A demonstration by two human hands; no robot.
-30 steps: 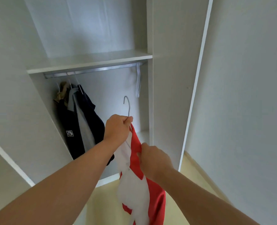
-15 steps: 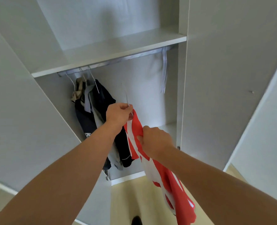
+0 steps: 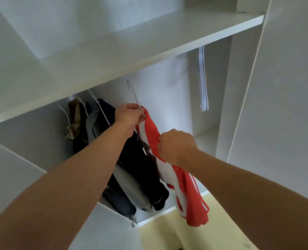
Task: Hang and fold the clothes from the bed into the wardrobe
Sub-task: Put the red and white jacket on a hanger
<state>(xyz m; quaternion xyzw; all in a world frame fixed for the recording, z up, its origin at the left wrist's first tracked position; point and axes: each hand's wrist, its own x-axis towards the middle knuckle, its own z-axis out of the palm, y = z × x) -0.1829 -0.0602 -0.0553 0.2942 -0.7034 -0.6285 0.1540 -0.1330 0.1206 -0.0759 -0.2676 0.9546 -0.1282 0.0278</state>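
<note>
The white wardrobe (image 3: pixel 167 91) is filling most of the view, with its wide shelf (image 3: pixel 131 51) running across the upper part. A strip of pale yellow floor (image 3: pixel 176 231) is showing below it. Under the shelf, on the left, a bunch of dark clothes (image 3: pixel 137 166) in navy, grey and olive is hanging from thin white hangers.

Just to the right of them, the red and white garment (image 3: pixel 189 192) is hanging on a wire hanger, inside the wardrobe opening and below the shelf. Its lower end is dangling above the floor.

The left hand (image 3: pixel 129 115) is gripping the neck of that hanger at the garment's collar, its fingers curled tightly round the wire. The right hand (image 3: pixel 176 145) is lower and to the right, its fingers closed in a pinch on the red cloth along the garment's edge.

Well apart, at the right end under the shelf, a few empty white hangers (image 3: pixel 203 78) are hanging edge-on. The hanger's hook (image 3: pixel 132 91) is rising from the left hand to just under the shelf's front edge; the rail is hidden, so I cannot tell whether it is touching it.
</note>
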